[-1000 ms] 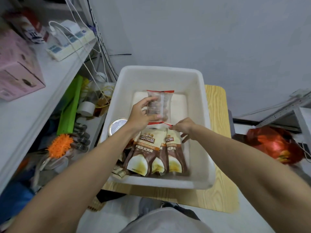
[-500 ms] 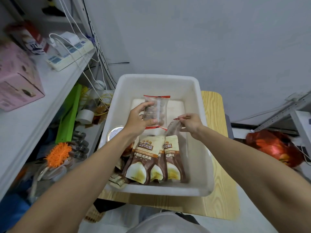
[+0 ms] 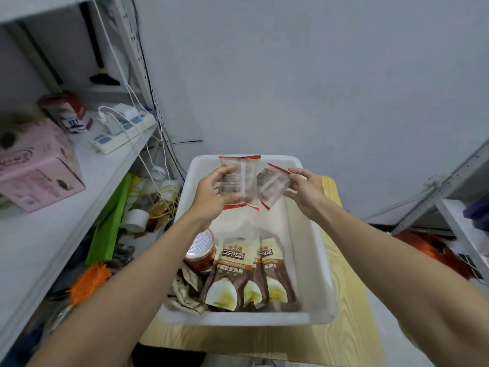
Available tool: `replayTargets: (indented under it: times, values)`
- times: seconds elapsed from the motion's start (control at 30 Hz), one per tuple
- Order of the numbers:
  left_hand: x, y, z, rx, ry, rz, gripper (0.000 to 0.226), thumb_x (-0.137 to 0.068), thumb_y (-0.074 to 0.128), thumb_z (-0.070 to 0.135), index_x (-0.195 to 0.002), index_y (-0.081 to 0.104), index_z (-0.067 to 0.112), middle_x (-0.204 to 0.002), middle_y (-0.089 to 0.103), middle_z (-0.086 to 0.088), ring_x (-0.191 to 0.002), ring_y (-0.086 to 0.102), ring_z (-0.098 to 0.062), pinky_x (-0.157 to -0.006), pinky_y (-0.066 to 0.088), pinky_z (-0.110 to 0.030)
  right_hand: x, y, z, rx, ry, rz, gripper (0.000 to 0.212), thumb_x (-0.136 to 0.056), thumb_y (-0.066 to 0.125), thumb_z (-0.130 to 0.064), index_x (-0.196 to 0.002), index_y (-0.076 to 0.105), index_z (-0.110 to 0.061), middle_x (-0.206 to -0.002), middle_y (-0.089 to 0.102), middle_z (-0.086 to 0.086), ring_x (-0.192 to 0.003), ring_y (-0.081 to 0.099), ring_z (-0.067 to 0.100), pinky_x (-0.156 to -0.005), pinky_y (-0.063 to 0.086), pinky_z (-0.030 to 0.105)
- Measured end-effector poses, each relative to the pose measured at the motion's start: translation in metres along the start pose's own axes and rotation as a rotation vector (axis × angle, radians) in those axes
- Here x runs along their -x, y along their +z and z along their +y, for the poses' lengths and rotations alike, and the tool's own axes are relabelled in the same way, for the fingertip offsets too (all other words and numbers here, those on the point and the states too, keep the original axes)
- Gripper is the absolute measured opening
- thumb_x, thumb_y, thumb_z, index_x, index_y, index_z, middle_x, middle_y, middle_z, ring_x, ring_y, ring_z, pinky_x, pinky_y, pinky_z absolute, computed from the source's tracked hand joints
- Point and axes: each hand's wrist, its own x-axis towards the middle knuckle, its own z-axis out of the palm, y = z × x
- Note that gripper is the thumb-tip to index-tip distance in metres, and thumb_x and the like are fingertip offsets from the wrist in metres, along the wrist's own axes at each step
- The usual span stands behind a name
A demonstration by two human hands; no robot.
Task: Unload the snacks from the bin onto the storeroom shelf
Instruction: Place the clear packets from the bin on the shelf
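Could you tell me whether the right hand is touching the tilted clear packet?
Touching: the head view shows the right hand pinching the tilted clear packet at its top corner.

Your white bin (image 3: 300, 234) sits on a small wooden table (image 3: 349, 313); left of the bin, a white shelf (image 3: 34, 234) carries a pink box (image 3: 37, 168) and a power strip (image 3: 124, 131).
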Motion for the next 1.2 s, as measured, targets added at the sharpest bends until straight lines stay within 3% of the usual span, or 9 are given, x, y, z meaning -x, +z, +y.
replayTargets:
  times: [0.13,0.27,0.37,0.53,0.6,0.67,0.8,0.9,1.2]
  values:
    - [0.008,-0.014,0.011,0.010,0.038,-0.019,0.064,-0.070,0.082,-0.006,-0.120,0.063,0.029,-0.123,0.060,0.010,-0.107,0.062,-0.006,-0.080,0.054,-0.019,0.013,0.012,-0.011,-0.007,-0.027,-0.023,0.018,-0.103,0.047,-0.006,-0.103,0.065,-0.009,-0.096,0.064,0.009,-0.083,0.065,0.018,-0.070,0.056,0.034]
    - [0.021,-0.028,0.018,0.042,0.030,-0.045,0.065,-0.069,0.084,-0.004,-0.120,0.065,0.030,-0.132,0.058,0.001,-0.113,0.064,-0.020,-0.088,0.058,-0.033,0.032,0.028,-0.011,0.098,-0.093,-0.040,0.022,-0.104,0.049,-0.015,-0.092,0.068,-0.015,-0.093,0.067,0.006,-0.080,0.065,0.016,-0.066,0.052,0.028]
    - [0.032,-0.039,0.025,0.058,0.050,-0.048,0.064,-0.069,0.084,-0.002,-0.120,0.066,0.032,-0.133,0.059,0.001,-0.115,0.063,-0.024,-0.091,0.057,-0.040,0.045,0.040,-0.016,0.187,-0.142,-0.069,0.020,-0.103,0.053,-0.019,-0.090,0.068,-0.016,-0.096,0.068,0.008,-0.084,0.065,0.019,-0.076,0.055,0.033]
    - [0.052,-0.062,0.046,0.058,0.100,-0.013,0.063,-0.069,0.084,-0.003,-0.118,0.067,0.034,-0.133,0.060,0.001,-0.115,0.064,-0.022,-0.096,0.054,-0.045,0.073,0.068,-0.041,0.192,-0.170,-0.150,0.015,-0.097,0.064,-0.029,-0.089,0.066,-0.016,-0.074,0.064,0.000,-0.063,0.057,0.015,-0.063,0.048,0.030]
    - [0.063,-0.072,0.058,0.053,0.125,0.021,0.064,-0.069,0.083,-0.004,-0.116,0.067,0.036,-0.132,0.060,0.001,-0.115,0.064,-0.022,-0.095,0.055,-0.045,0.082,0.082,-0.048,0.169,-0.179,-0.213,0.014,-0.092,0.070,-0.031,-0.084,0.069,-0.020,-0.078,0.061,0.003,-0.067,0.052,0.019,-0.070,0.044,0.037]
    - [0.075,-0.081,0.070,0.046,0.147,0.066,0.063,-0.069,0.082,-0.005,-0.117,0.066,0.034,-0.129,0.062,0.000,-0.112,0.065,-0.021,-0.092,0.057,-0.041,0.091,0.096,-0.055,0.132,-0.179,-0.277,0.012,-0.090,0.072,-0.030,-0.081,0.071,-0.021,-0.081,0.062,0.005,-0.071,0.053,0.021,-0.074,0.043,0.041]
    - [0.108,-0.093,0.095,0.047,0.184,0.172,0.060,-0.072,0.078,-0.010,-0.119,0.063,0.023,-0.121,0.065,0.002,-0.098,0.069,-0.007,-0.075,0.057,-0.023,0.107,0.121,-0.066,0.097,-0.172,-0.444,0.012,-0.096,0.065,-0.020,-0.088,0.066,-0.012,-0.081,0.066,0.003,-0.063,0.060,0.013,-0.061,0.050,0.025]
    - [0.138,-0.101,0.108,0.038,0.183,0.288,0.059,-0.073,0.077,-0.010,-0.120,0.063,0.023,-0.121,0.064,0.004,-0.100,0.070,-0.013,-0.077,0.059,-0.027,0.119,0.140,-0.069,0.065,-0.133,-0.580,0.012,-0.097,0.061,-0.016,-0.087,0.065,-0.010,-0.075,0.068,0.001,-0.062,0.062,0.011,-0.059,0.051,0.022]
    - [0.270,-0.118,0.136,-0.135,0.194,0.680,0.058,-0.075,0.079,-0.004,-0.123,0.062,0.023,-0.123,0.062,0.005,-0.101,0.069,-0.009,-0.080,0.057,-0.027,0.203,0.210,-0.049,0.004,0.085,-0.985,0.025,-0.103,0.050,-0.019,-0.112,0.067,-0.003,-0.109,0.073,0.013,-0.101,0.071,0.023,-0.083,0.059,0.041]
